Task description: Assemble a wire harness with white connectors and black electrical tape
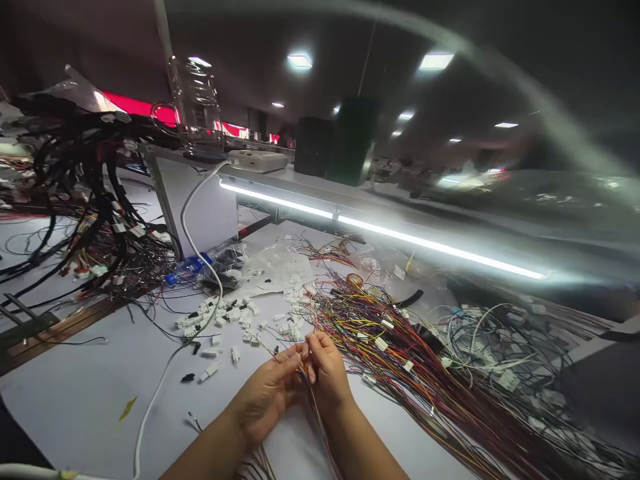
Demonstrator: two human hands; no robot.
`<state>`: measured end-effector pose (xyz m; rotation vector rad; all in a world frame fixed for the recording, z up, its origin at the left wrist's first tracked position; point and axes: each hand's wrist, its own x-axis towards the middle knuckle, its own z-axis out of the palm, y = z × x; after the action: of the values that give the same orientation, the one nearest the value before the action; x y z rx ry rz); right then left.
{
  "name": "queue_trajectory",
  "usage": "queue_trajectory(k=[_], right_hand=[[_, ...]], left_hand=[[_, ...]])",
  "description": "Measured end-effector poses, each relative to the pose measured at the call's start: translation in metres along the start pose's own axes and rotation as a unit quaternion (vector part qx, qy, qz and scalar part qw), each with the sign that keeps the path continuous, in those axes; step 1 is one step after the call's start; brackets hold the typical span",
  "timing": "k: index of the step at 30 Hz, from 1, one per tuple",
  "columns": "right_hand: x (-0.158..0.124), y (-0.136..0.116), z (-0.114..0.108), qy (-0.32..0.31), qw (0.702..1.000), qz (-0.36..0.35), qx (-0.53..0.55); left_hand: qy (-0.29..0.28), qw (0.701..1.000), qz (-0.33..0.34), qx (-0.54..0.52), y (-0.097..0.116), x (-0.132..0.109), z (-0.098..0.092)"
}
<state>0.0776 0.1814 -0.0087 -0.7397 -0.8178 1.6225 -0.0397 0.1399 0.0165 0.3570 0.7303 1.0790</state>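
Observation:
My left hand (273,393) and my right hand (327,370) meet over the front middle of the white table, fingertips close together. Both are closed in a pinch on thin wires (316,410), which run down between my forearms toward the near edge. Some wire ends poke out to the left above my left fingers. Whether a connector sits between the fingertips is too small to tell. Just beyond my hands lie loose white connectors (250,323). A thick bundle of red, yellow and dark wires (400,360) stretches away to the right of my right hand.
A white cable (173,360) crosses the table on the left. Small black connectors (188,378) and a blue-wrapped bottle (189,269) lie there too. Black cable harnesses (100,173) are heaped at far left. A lit tube lamp (390,230) hangs under the shelf (310,183). Grey-white wires (505,347) tangle at right.

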Motion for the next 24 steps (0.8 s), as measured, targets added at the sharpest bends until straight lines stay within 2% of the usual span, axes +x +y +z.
queue_trajectory(k=[3, 8, 13, 15, 19, 24], right_hand=[[-0.001, 0.001, -0.001, 0.021, 0.999, -0.027, -0.004], [0.003, -0.003, -0.007, 0.058, 0.996, -0.065, -0.013], [0.01, -0.009, -0.013, 0.074, 0.993, -0.093, 0.013], [0.011, -0.01, -0.014, 0.072, 0.993, -0.095, 0.021], [0.011, -0.006, -0.011, 0.047, 0.995, -0.091, 0.019], [0.009, -0.004, -0.008, 0.03, 0.996, -0.085, 0.019]], left_hand=[[-0.021, 0.999, 0.0, 0.041, -0.006, -0.004, 0.004], [-0.047, 0.997, -0.036, 0.04, -0.008, -0.008, 0.006], [0.01, 0.992, -0.044, 0.118, -0.013, -0.005, 0.005], [0.015, 0.987, -0.043, 0.156, -0.015, -0.002, 0.004], [-0.017, 0.962, -0.055, 0.265, -0.021, 0.002, 0.001], [-0.045, 0.956, -0.047, 0.287, -0.023, 0.003, -0.003]])
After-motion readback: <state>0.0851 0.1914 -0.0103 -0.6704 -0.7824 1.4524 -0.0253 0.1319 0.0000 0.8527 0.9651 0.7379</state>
